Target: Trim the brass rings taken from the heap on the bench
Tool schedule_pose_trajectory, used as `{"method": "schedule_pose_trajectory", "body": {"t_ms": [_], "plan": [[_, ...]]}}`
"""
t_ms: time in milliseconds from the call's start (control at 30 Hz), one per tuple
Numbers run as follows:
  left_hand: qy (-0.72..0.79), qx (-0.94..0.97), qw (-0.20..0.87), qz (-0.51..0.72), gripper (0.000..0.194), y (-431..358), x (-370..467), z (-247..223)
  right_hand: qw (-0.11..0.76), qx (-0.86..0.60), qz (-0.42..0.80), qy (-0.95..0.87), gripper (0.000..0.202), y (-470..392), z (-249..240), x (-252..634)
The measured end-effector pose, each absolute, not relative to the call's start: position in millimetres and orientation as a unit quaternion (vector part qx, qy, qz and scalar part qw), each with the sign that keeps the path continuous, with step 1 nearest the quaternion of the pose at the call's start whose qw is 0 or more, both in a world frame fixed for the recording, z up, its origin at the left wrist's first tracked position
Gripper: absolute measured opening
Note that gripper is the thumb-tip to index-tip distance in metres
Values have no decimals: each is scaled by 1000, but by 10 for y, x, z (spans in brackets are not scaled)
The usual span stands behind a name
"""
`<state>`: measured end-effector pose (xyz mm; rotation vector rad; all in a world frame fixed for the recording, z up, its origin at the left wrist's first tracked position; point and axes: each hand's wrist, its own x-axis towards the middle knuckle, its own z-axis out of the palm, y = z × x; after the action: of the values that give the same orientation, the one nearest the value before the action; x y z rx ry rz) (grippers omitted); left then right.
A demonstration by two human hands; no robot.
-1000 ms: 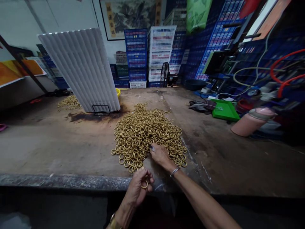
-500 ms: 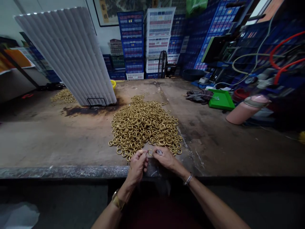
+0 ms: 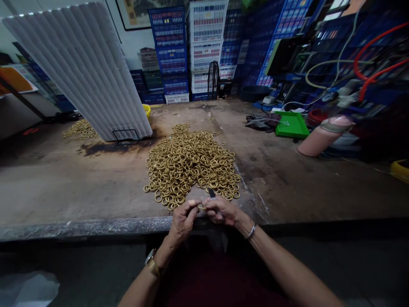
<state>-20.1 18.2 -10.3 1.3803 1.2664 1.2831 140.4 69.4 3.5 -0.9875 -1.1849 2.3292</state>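
A single gold-coloured ring (image 3: 202, 206) is held up between my two hands at the table's near edge. My left hand (image 3: 182, 222) is closed, with thumb and forefinger pinching the ring's left side. On its other side my right hand (image 3: 224, 211) is closed around a small dark flat tool (image 3: 211, 193), whose end sticks up above the fingers; its exact kind is unclear. The right fingertips also reach the ring. Just beyond both hands spreads a big heap of similar gold rings (image 3: 188, 162).
A tall white corrugated panel (image 3: 79, 72) leans in a black wire stand (image 3: 126, 136) at the left, beside a smaller ring pile (image 3: 81, 129). Rightward lie a green tray (image 3: 291, 124), dark gloves (image 3: 260, 122) and a pink cylinder (image 3: 324, 137). Stacked crates (image 3: 207, 55) stand behind the table (image 3: 281, 179).
Both hands have come together around the ring, which was lying on the table between them and is now lifted. The dark tool in my right hand now points upward. The view has shifted slightly.
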Motion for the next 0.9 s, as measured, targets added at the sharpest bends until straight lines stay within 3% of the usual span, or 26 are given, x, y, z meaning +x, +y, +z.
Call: {"method": "schedule_pose_trajectory", "body": {"t_ms": [200,367,633,900], "plan": [[552,540,390,502,11,182,-208,-84,264,-491,615,-557,12,647,-43,1287],[541,524,417,509,17,179,-152,21,313,-480,475,-668,15,636,-55,1199],[457,384,663,452,29,161,-191,-54,298,-489,572,-587,17,648,-40,1142],[407,318,698,496,28,109,-150,-50,300,-452,637,-548,18,659,-37,1137]]}}
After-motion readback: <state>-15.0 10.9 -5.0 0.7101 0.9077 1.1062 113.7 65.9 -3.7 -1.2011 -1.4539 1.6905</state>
